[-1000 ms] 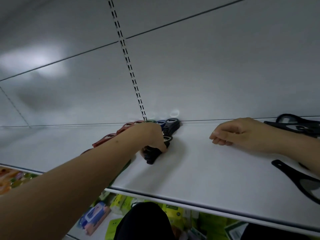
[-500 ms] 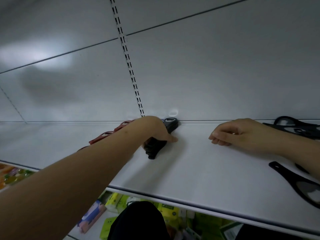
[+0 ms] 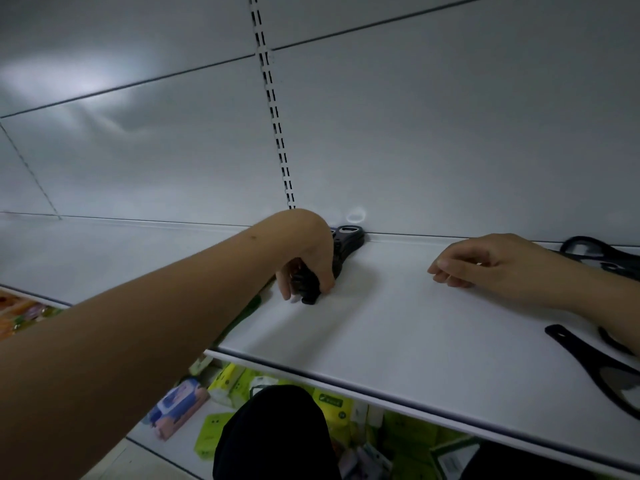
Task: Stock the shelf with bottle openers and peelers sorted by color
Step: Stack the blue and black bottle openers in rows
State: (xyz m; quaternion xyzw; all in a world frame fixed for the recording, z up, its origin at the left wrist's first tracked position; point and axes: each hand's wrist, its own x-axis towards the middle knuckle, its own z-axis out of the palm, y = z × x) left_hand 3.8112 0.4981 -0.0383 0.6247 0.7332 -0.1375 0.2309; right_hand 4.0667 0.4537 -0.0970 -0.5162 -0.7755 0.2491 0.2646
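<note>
- The white shelf [image 3: 398,327] carried the stock at reaching height, its back edge against the wall.
- The right hand [image 3: 491,263], at 3 o'clock, rested idle, fingers loosely curled, holding nothing.
- The left hand [image 3: 306,261] gripped the black openers [image 3: 348,242] at centre, likely squaring that color group against the wall.
- 1 black peeler [image 3: 595,365] lay loose at 4 o'clock, probably awaiting sorting.

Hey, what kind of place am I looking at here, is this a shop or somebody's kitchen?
Most likely a shop aisle. The white metal shelf has a slotted upright strip in the back panel, as in store shelving, and packaged goods fill the shelf below. Black bottle openers lie on the shelf.
</note>
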